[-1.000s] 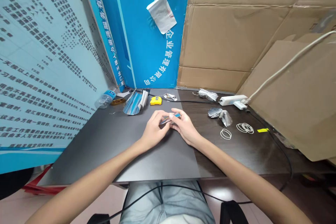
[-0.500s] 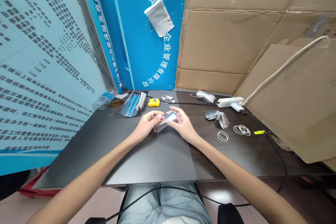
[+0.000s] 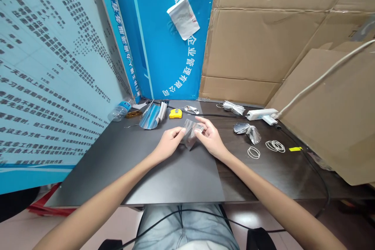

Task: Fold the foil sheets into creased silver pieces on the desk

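A small folded silvery foil sheet [image 3: 190, 136] is held between my two hands above the grey mat [image 3: 175, 179]. My left hand [image 3: 170, 141] pinches its left edge between thumb and fingers. On the other side, my right hand [image 3: 209, 137] grips the right edge, its thumb in front and its fingers behind. Just beyond the hands are a yellow tape measure [image 3: 175, 113] and a crumpled silvery piece [image 3: 191, 109]. A curled blue-silver sheet [image 3: 150, 117] lies behind my left hand.
Fringed silver bundles [image 3: 248, 132] lie at the right, near white rings [image 3: 253, 152] and a yellow tag [image 3: 295, 149]. A power strip [image 3: 262, 114] with cables sits at the back right. A plastic bottle [image 3: 120, 111] lies at the back left, beside brown tape [image 3: 133, 114].
The foil between my hands has turned and now stands more upright, its face spread towards me. My hands have shifted slightly around it. The whole view has moved a little.
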The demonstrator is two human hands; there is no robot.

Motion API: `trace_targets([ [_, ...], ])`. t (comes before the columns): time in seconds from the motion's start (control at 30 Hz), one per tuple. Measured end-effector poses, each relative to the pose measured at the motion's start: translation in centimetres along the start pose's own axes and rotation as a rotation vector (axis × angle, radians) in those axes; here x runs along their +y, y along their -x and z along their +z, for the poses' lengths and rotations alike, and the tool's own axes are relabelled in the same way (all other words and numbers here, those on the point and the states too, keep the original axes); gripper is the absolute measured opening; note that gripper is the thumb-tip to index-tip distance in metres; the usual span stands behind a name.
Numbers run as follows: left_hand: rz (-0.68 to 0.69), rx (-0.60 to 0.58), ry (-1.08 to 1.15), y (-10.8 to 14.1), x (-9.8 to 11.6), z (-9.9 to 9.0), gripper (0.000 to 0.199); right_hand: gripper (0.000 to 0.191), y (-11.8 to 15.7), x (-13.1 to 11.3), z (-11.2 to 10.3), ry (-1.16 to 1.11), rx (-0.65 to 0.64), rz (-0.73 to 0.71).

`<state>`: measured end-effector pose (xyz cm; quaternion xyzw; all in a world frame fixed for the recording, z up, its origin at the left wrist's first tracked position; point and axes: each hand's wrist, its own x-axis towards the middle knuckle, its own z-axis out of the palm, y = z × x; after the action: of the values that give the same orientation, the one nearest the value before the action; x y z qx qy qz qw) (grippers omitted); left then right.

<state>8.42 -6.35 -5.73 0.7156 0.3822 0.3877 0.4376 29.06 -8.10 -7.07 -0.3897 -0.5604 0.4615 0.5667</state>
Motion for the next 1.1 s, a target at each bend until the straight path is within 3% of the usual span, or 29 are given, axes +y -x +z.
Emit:
trace_targets([
  [0.2, 0.017, 0.171, 0.186, 0.8, 0.7, 0.9, 0.032, 0.053, 0.8, -1.4, 1.0, -0.062, 0.051, 0.016],
  [0.43, -0.088, 0.149, 0.464, 0.7, 1.5, 0.5, 0.032, 0.033, 1.4, -3.3, 1.2, -0.271, 0.112, 0.164],
  [0.57, -0.122, 0.068, 0.454, 0.7, 1.7, 0.0, 0.037, 0.028, 1.6, -3.5, 0.7, -0.166, 0.136, 0.086],
  [0.73, -0.055, 0.209, 0.391, 0.9, 1.9, 0.1, 0.039, 0.025, 1.9, -3.3, 0.6, 0.09, 0.162, -0.082],
  [0.87, -0.017, 0.266, 0.334, 1.0, 2.1, 0.1, 0.037, 0.025, 2.1, -3.3, 0.6, 0.089, 0.152, -0.11],
  [1.1, 0.047, 0.239, 0.311, 1.2, 2.8, 0.0, 0.035, 0.027, 2.2, -3.0, 0.1, -0.004, 0.11, -0.091],
])
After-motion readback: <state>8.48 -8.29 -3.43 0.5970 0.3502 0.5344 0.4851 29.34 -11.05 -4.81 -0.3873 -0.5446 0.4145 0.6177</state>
